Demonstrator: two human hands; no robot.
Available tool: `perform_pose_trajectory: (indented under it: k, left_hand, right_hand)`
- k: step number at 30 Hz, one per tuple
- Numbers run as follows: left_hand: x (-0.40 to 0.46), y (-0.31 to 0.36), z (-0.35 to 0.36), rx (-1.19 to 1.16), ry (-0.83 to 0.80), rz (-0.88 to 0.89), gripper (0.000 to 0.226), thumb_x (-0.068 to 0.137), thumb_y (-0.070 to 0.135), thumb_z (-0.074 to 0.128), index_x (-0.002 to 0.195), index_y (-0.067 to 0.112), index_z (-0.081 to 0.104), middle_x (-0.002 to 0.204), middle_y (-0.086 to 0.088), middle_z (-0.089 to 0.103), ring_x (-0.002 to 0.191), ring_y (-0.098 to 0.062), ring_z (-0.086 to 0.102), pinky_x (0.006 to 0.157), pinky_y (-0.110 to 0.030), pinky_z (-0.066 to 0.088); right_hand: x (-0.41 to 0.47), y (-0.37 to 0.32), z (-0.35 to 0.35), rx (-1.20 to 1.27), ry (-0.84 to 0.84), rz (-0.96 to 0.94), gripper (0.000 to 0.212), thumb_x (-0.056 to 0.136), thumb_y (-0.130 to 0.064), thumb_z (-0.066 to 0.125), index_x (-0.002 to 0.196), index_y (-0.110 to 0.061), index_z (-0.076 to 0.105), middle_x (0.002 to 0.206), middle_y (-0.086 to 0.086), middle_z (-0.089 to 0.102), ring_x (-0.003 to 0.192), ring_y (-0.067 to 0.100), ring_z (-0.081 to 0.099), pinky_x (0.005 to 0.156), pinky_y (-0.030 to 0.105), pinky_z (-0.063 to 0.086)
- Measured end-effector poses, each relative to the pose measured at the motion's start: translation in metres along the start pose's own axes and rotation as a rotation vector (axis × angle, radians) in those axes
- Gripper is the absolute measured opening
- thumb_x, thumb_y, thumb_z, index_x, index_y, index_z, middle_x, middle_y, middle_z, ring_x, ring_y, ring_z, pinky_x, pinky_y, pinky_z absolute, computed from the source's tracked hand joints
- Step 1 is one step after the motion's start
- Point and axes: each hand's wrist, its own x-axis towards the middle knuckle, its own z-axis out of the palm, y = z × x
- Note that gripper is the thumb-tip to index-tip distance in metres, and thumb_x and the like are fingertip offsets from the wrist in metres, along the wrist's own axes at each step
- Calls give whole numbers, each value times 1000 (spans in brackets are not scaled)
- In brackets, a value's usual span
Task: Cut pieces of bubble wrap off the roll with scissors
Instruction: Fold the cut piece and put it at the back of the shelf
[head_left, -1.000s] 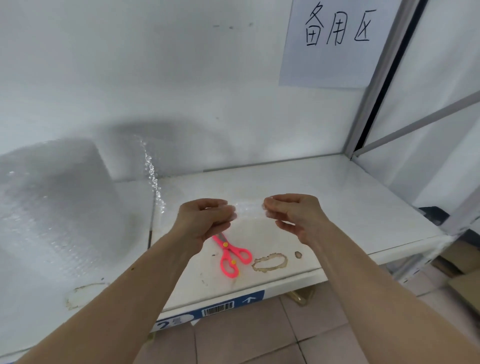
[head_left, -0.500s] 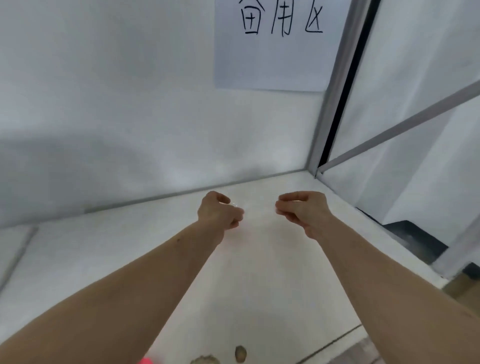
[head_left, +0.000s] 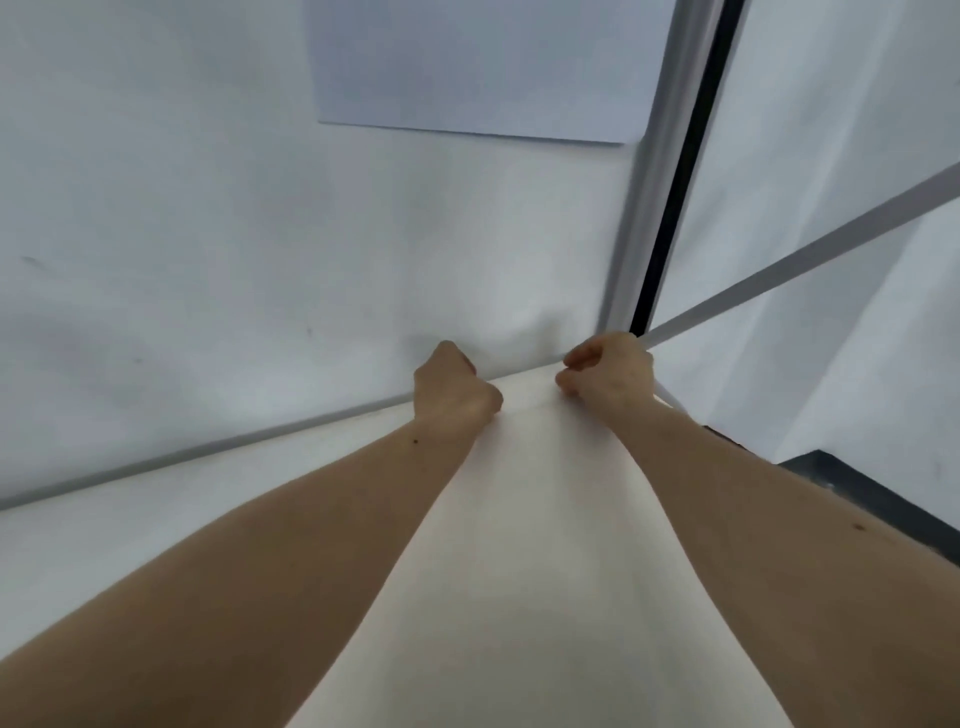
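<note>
White shelf: my left hand and right hand curl apart near its back edge; any held wrap is too blurred to see.

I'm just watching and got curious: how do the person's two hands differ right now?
The left hand sits slightly lower and nearer the camera, while the right hand reaches further, up to the corner post. The left hand shows mostly its back, fingers hidden; the right hand shows curled fingertips facing left. Both are curled, stretched out over the white shelf. Whether either holds bubble wrap is too blurred to tell.
</note>
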Motion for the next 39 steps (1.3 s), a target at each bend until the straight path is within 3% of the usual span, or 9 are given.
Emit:
perform_pose_trajectory:
  k: [7, 13, 18, 28, 33, 39]
  left_hand:
    - [9, -1, 2, 156, -14, 88, 16, 75, 2, 72, 88, 9, 77, 89, -5, 74, 83, -19, 69, 68, -27, 56]
    - [4, -4, 1, 327, -49, 208, 12, 82, 12, 66, 90, 11, 75, 92, -4, 73, 88, -22, 67, 75, -33, 57]
    - [1, -1, -4, 335, -17, 227, 14, 87, 13, 63, 93, 11, 75, 98, -5, 72, 93, -24, 67, 77, -32, 55]
    - [-16, 4, -23, 491, -5, 245, 14, 89, 15, 58, 98, 14, 69, 98, -3, 69, 88, -24, 64, 67, -29, 47]
    - [-57, 5, -63, 724, 4, 246, 16, 86, 15, 57, 99, 17, 65, 94, -1, 68, 85, -23, 65, 64, -27, 41]
    - [-148, -13, -137, 871, -18, 228, 19, 82, 15, 58, 98, 20, 69, 93, 1, 68, 85, -22, 65, 61, -26, 40]
  right_hand:
    - [11, 6, 13, -139, -8, -34, 16, 80, -6, 70, 84, -21, 74, 95, -1, 73, 97, 20, 66, 85, 35, 55]
    - [8, 6, 13, -295, -67, -52, 23, 87, -9, 55, 91, -17, 76, 106, 2, 73, 103, 26, 63, 84, 36, 53]
    - [5, 0, 9, -257, 19, -104, 24, 92, -11, 55, 98, -21, 76, 108, -1, 72, 103, 23, 63, 73, 29, 45]
    - [-14, -7, -5, -334, 48, -134, 20, 90, -14, 60, 104, -21, 73, 115, 2, 67, 111, 24, 60, 82, 32, 49]
    - [-56, -22, -24, -476, -10, -231, 25, 90, -13, 59, 110, -20, 72, 117, 0, 65, 114, 23, 57, 76, 29, 45]
    - [-160, -61, -42, -589, -168, -300, 30, 93, -16, 57, 121, -23, 65, 129, -1, 57, 122, 22, 52, 88, 32, 44]
